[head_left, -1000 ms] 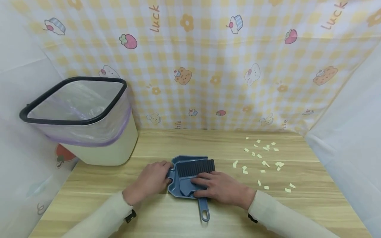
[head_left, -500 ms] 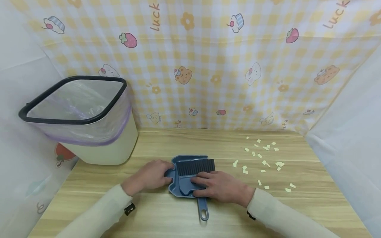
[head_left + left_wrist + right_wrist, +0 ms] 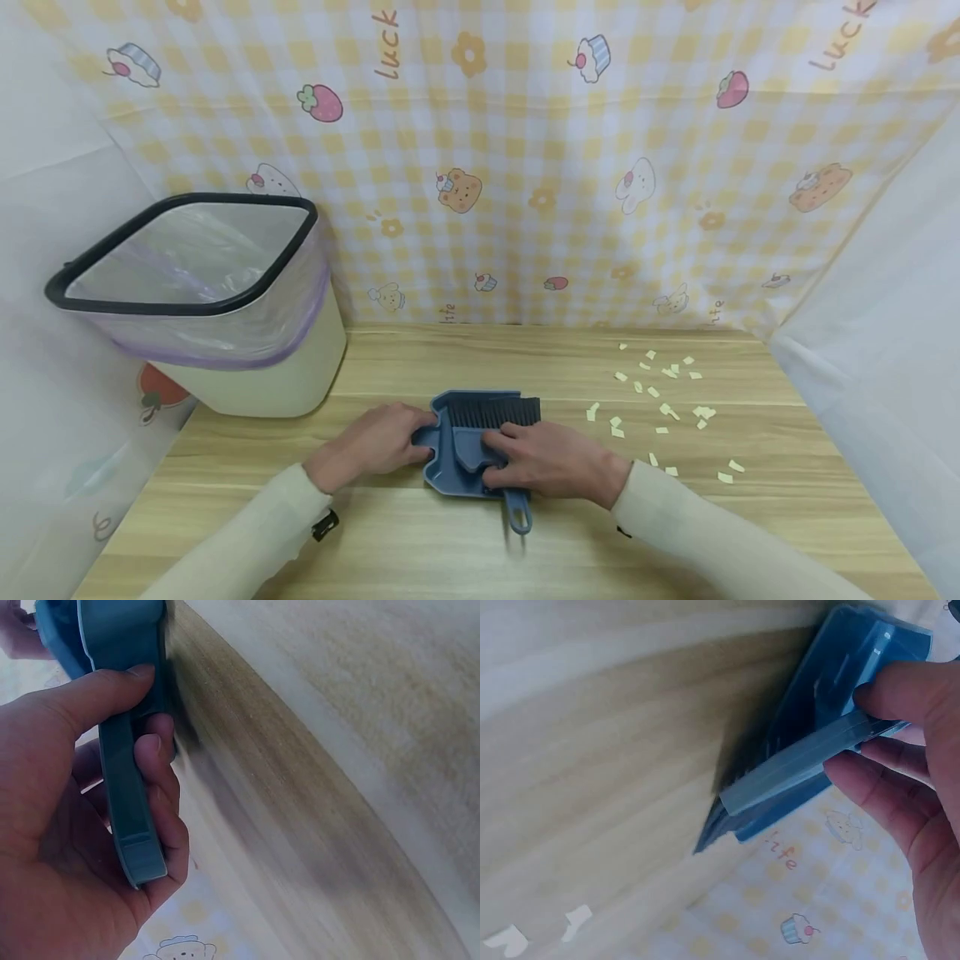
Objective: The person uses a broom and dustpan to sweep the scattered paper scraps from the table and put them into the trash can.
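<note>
A blue dustpan (image 3: 442,482) lies on the wooden table, its handle to the left. My left hand (image 3: 373,442) grips that handle (image 3: 131,787), with the thumb on one side and fingers curled round the other in the left wrist view. Inside the pan is a blue hand brush (image 3: 471,450) with dark bristles towards the back. My right hand (image 3: 555,461) pinches the brush between thumb and fingers; in the right wrist view the brush (image 3: 795,765) is tilted against the pan (image 3: 847,645). The brush's looped handle end points towards me, past the pan's near edge.
Several small pale-yellow paper scraps (image 3: 666,410) are scattered on the table (image 3: 405,558) to the right. At the back left stands a cream bin (image 3: 255,396) with a black rim and a clear liner. A checked curtain (image 3: 517,167) hangs behind.
My right hand has curled its fingers round the brush and tilted it up slightly, its handle end shifting away from me. The left hand has settled its grip on the dustpan handle.
</note>
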